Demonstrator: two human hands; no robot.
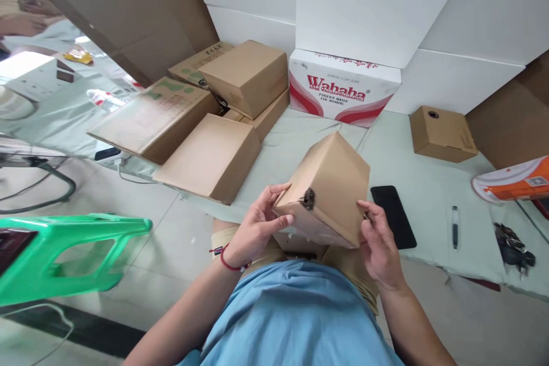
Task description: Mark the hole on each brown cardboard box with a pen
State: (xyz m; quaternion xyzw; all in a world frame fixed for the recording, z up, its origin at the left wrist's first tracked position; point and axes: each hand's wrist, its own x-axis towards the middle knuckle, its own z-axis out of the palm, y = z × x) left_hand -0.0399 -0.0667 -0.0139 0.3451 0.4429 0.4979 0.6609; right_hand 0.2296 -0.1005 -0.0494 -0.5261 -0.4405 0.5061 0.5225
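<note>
A brown cardboard box (pixel 338 183) is tilted at the table's near edge, in front of my body. A dark, ragged patch shows on its near left corner. My left hand (pixel 259 226) grips that corner, with the thumb on the near face and the fingers along the left side. On the right side, the fingers of my right hand (pixel 380 240) hold the box's near right edge. A small dark bit shows by the right fingertips, too small to make out.
Several brown boxes (pixel 210 154) stand at the left, some stacked. Behind is a white Wahaha carton (pixel 343 88). At right are a black phone (pixel 393 216), a pen (pixel 455 227), keys (pixel 514 249), a small box (pixel 444 134) and an orange-white container (pixel 514 178). A green stool (pixel 86 226) stands left.
</note>
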